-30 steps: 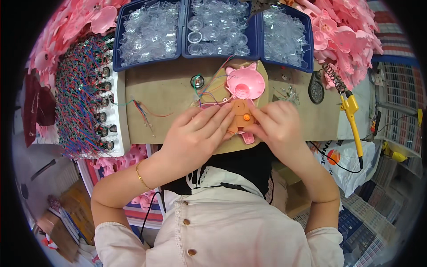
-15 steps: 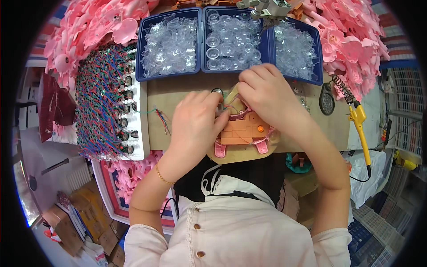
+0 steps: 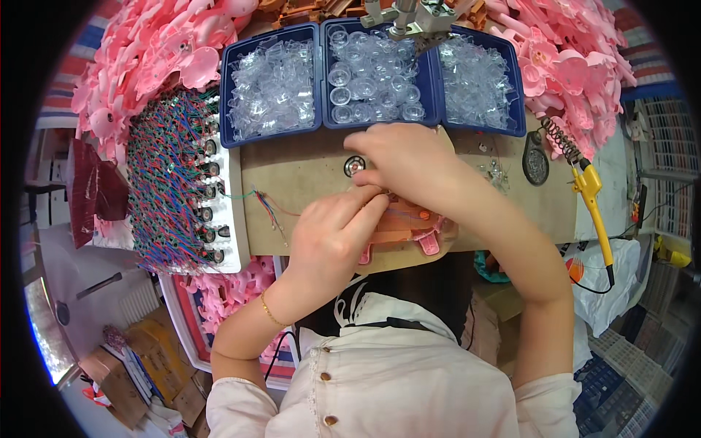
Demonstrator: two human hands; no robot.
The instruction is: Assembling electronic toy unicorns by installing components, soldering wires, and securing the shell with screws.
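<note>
A pink plastic toy piece (image 3: 406,228) with orange parts lies on the brown board (image 3: 299,175) in front of me. My left hand (image 3: 332,237) rests on its left side, fingers pinching at its upper edge. My right hand (image 3: 405,164) covers its top, fingertips meeting the left hand's over thin coloured wires (image 3: 266,208). A small round speaker (image 3: 355,166) lies just left of my right hand. Much of the toy is hidden under both hands.
Three blue trays of clear plastic parts (image 3: 372,73) line the board's far edge. Pink plastic shells (image 3: 146,51) pile up at both back corners. A white rack of wired parts (image 3: 179,182) stands on the left. A yellow soldering iron (image 3: 593,204) lies on the right.
My head view has shifted nearer to the board. My right hand has slid from the toy's right side up over its top, and the pink head piece is now hidden under it.
</note>
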